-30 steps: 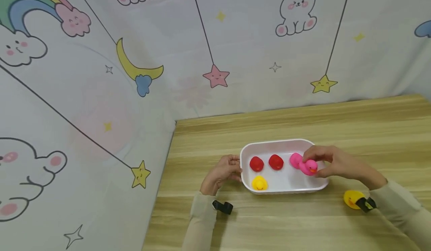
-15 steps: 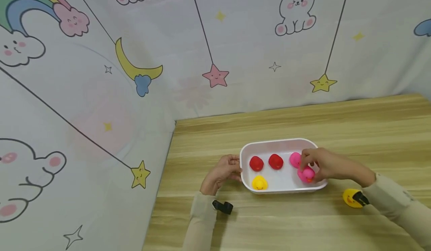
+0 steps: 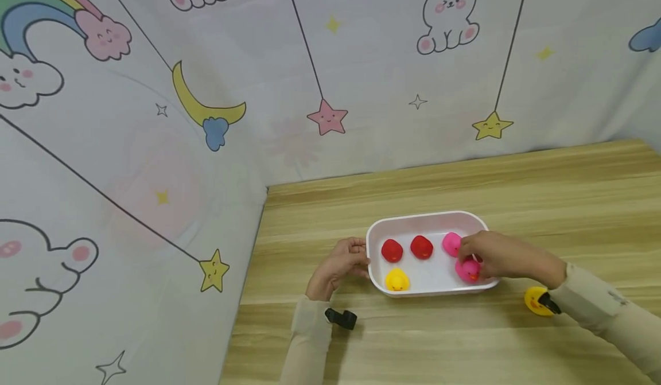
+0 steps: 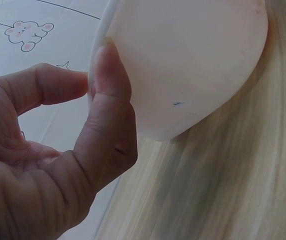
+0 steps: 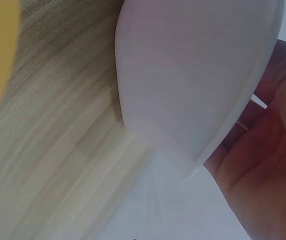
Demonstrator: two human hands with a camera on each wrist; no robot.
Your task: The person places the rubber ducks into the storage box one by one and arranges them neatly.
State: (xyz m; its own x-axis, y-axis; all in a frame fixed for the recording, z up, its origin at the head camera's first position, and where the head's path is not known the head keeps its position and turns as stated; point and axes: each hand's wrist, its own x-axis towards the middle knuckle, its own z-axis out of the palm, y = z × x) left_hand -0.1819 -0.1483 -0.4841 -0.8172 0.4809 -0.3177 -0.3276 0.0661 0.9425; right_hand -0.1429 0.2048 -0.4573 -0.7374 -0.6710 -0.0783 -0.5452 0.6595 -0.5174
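Observation:
A white rectangular tray sits on the table. At its left end my left hand pinches the rim between thumb and fingers, which the left wrist view shows close up. Over the right end reaches my right hand, its fingers and thumb on a pink rubber duck at the tray's front right. Behind that lies a second pink duck, partly covered by the fingers. In the right wrist view the tray wall hides the fingertips. Two red rounded toys and a yellow duck fill the left half.
Another yellow duck stands on the wood-grain table outside the tray, below my right wrist and partly covered by the black wrist piece. A white printed cloth hangs behind the table and along its left side.
My right hand has lowered the pink duck from above the second pink one to the tray's front right. The left hand has stayed at the rim.

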